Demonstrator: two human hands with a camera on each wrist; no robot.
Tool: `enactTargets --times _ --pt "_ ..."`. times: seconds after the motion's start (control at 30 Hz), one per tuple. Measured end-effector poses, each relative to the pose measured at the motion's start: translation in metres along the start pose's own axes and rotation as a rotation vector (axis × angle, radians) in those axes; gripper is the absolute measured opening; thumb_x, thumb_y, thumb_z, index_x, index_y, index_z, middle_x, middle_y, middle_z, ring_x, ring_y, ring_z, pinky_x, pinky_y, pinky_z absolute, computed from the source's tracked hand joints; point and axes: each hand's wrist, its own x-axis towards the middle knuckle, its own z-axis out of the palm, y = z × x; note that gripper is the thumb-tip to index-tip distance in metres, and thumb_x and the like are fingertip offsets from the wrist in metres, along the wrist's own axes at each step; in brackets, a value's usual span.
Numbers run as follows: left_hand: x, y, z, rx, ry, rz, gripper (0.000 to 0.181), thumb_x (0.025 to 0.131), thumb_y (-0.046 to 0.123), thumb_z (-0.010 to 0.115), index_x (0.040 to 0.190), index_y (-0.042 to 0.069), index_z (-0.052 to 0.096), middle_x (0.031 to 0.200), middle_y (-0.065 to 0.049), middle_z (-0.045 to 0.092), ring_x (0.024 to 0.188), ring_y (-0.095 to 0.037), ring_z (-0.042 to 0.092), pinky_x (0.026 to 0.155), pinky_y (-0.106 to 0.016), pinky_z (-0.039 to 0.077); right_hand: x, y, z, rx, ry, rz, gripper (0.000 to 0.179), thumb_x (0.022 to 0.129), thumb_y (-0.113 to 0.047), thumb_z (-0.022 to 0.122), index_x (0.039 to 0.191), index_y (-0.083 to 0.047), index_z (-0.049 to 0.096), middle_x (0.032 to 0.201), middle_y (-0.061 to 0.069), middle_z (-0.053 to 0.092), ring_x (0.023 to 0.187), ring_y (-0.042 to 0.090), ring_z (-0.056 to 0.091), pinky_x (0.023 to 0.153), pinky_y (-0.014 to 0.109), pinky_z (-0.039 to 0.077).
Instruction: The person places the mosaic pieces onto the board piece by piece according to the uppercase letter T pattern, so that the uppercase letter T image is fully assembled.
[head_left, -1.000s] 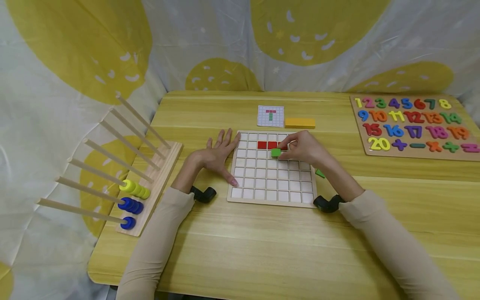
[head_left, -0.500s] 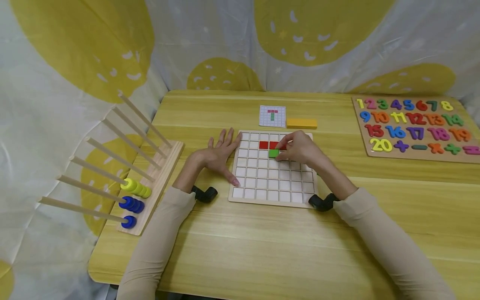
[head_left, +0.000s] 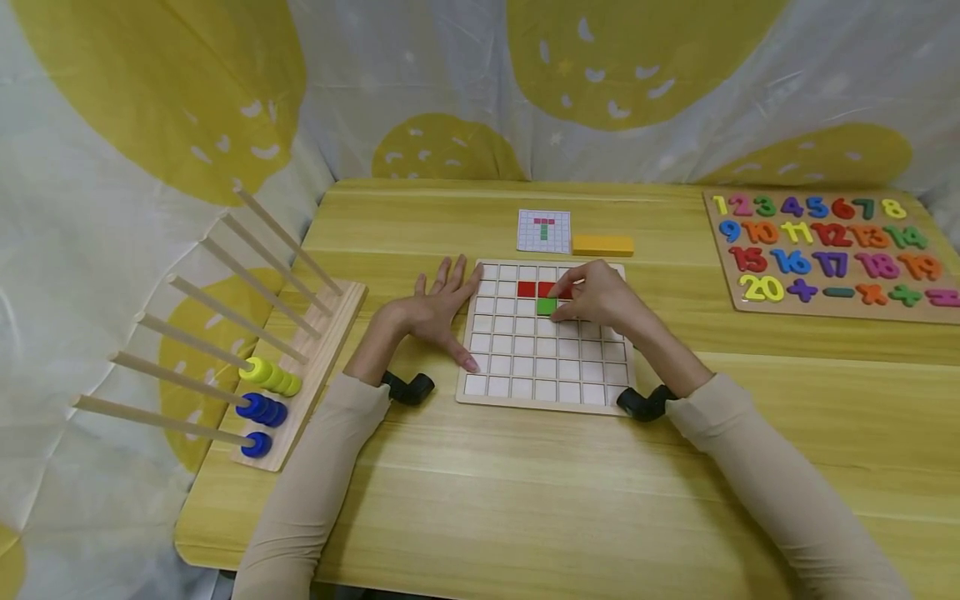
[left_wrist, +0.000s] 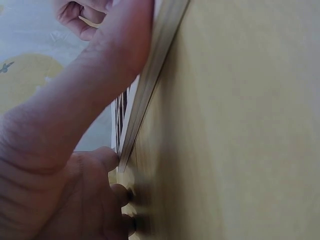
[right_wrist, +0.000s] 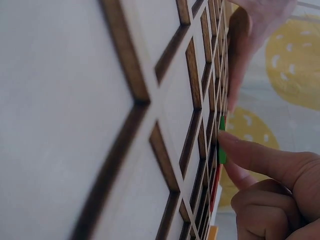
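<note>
A wooden grid board [head_left: 525,406] with white square cells lies mid-table. Red tiles [head_left: 527,289] form a short row in its second row, the rightmost partly behind the fingers. My right hand [head_left: 603,297] pinches a green tile [head_left: 547,307] between thumb and forefinger, at the cell just below the middle red one. In the right wrist view that green tile [right_wrist: 222,142] stands slightly above the grid's surface, with the thumb at its edge. My left hand [head_left: 437,317] spreads its fingers along the board's left side, thumb at the lower left edge and forefinger at the upper left corner.
Behind the board lie a pattern card [head_left: 543,232] with a red and green T and a yellow-orange block [head_left: 602,246]. A peg rack [head_left: 322,333] with yellow and blue rings stands at left. A number puzzle board [head_left: 817,308] lies at far right.
The green tile has gone from tilted above the board to lying flatter over its cell, slightly left. My right wrist has shifted left and now hides a loose green piece beside the board.
</note>
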Motion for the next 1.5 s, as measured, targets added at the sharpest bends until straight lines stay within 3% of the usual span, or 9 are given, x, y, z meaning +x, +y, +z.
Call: enactTargets --times 0.37,0.47,0.57,0.63,0.8,1.0,1.2,1.5 --pt "0.000 0.001 0.000 -0.006 -0.003 0.005 0.153 0.070 0.056 0.092 0.163 0.016 -0.024 0.166 -0.017 -0.038 0.153 -0.037 -0.037 0.120 -0.069 -0.021 0.001 0.002 -0.002 0.022 -0.009 -0.006 0.031 0.081 -0.013 0.089 0.109 -0.006 0.079 0.123 0.010 0.056 0.093 0.022 0.037 0.075 0.034 0.029" --pt "-0.001 0.001 -0.001 -0.002 -0.002 0.001 0.153 0.071 0.056 0.092 0.163 0.017 -0.024 0.166 -0.017 -0.038 0.153 -0.036 -0.037 0.121 -0.068 -0.021 0.002 0.004 -0.002 0.034 -0.009 -0.005 0.031 0.080 -0.014 0.090 0.108 -0.007 0.080 0.104 0.006 0.054 0.086 0.021 0.036 0.072 0.033 0.028" --pt "-0.001 0.002 -0.001 0.003 -0.001 -0.004 0.152 0.071 0.055 0.092 0.163 0.018 -0.024 0.166 -0.016 -0.038 0.153 -0.036 -0.037 0.121 -0.068 -0.021 0.004 0.006 -0.003 0.038 -0.014 -0.011 0.030 0.079 -0.015 0.091 0.107 -0.009 0.081 0.081 0.001 0.042 0.077 0.020 0.034 0.067 0.032 0.026" --pt "0.000 0.001 -0.001 0.003 -0.001 -0.005 0.152 0.071 0.055 0.092 0.163 0.018 -0.024 0.166 -0.016 -0.038 0.153 -0.036 -0.037 0.121 -0.068 -0.020 0.005 0.008 -0.004 0.046 -0.016 -0.019 0.030 0.078 -0.016 0.092 0.106 -0.010 0.082 0.079 0.000 0.043 0.076 0.020 0.034 0.067 0.031 0.026" --pt "0.001 0.001 -0.001 -0.001 -0.004 -0.002 0.152 0.071 0.055 0.092 0.163 0.017 -0.024 0.166 -0.016 -0.038 0.154 -0.036 -0.037 0.121 -0.068 -0.020 0.006 0.012 -0.004 0.073 -0.031 -0.038 0.030 0.079 -0.015 0.091 0.107 -0.009 0.082 0.103 0.005 0.058 0.084 0.020 0.035 0.068 0.031 0.027" --pt "0.000 0.001 0.000 -0.007 -0.006 -0.002 0.153 0.071 0.056 0.092 0.163 0.018 -0.025 0.165 -0.016 -0.039 0.153 -0.035 -0.038 0.121 -0.068 -0.021 0.005 0.010 -0.007 0.073 -0.048 -0.051 0.032 0.080 -0.018 0.091 0.110 -0.008 0.081 0.094 0.003 0.055 0.085 0.020 0.035 0.068 0.031 0.026" --pt "0.001 0.000 0.001 -0.005 -0.008 0.004 0.153 0.070 0.056 0.092 0.163 0.018 -0.024 0.165 -0.015 -0.039 0.153 -0.035 -0.038 0.121 -0.068 -0.021 -0.011 0.016 -0.025 0.034 -0.002 -0.098 0.031 0.085 -0.024 0.087 0.113 -0.012 0.081 0.064 -0.003 0.031 0.066 0.018 0.030 0.062 0.032 0.025" --pt "0.000 -0.001 0.001 0.003 -0.001 -0.003 0.154 0.069 0.058 0.092 0.163 0.018 -0.023 0.166 -0.015 -0.037 0.154 -0.036 -0.037 0.121 -0.067 -0.021 -0.050 0.060 -0.068 -0.009 0.028 -0.106 0.039 0.093 -0.026 0.079 0.128 -0.009 0.072 0.061 -0.004 0.024 0.056 0.014 0.024 0.056 0.033 0.027"
